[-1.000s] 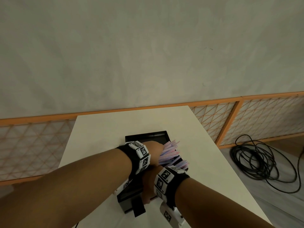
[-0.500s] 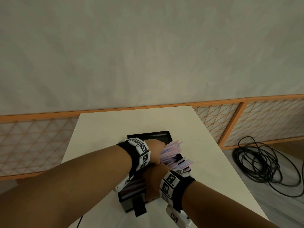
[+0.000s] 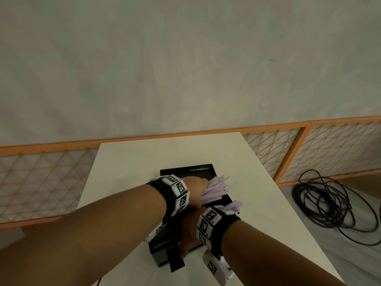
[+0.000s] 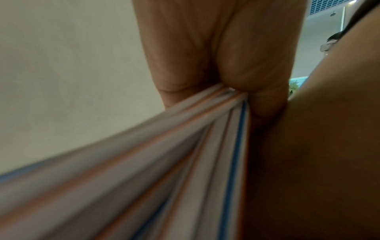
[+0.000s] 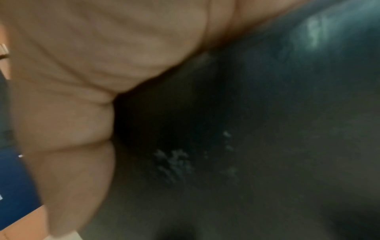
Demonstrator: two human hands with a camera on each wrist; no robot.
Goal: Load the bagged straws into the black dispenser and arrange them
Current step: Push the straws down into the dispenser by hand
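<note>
The black dispenser [image 3: 198, 171] lies open on the white table [image 3: 134, 162], mostly covered by my crossed wrists. My left hand [image 3: 198, 188] grips a fanned bunch of pink, blue and white striped straws [image 3: 214, 188] above the dispenser's right side; up close its curled fingers [image 4: 185, 48] clamp the straws [image 4: 185, 162]. More straw ends [image 3: 235, 204] poke out past the dispenser's right edge, behind my right wrist. My right hand [image 3: 188, 234] reaches under the left wrist and holds the dispenser's near end, thumb down its front. Its fingers [image 5: 72, 113] lie bent against the dark plastic [image 5: 246, 129].
The table's right edge runs close to the dispenser. A coil of black cable [image 3: 334, 205] lies on the floor to the right. An orange lattice partition [image 3: 309, 149] and a plain wall stand behind the table.
Both hands stay at the dispenser. The straw bunch in my left hand has fanned slightly farther to the right, and my right wrist has edged right.
</note>
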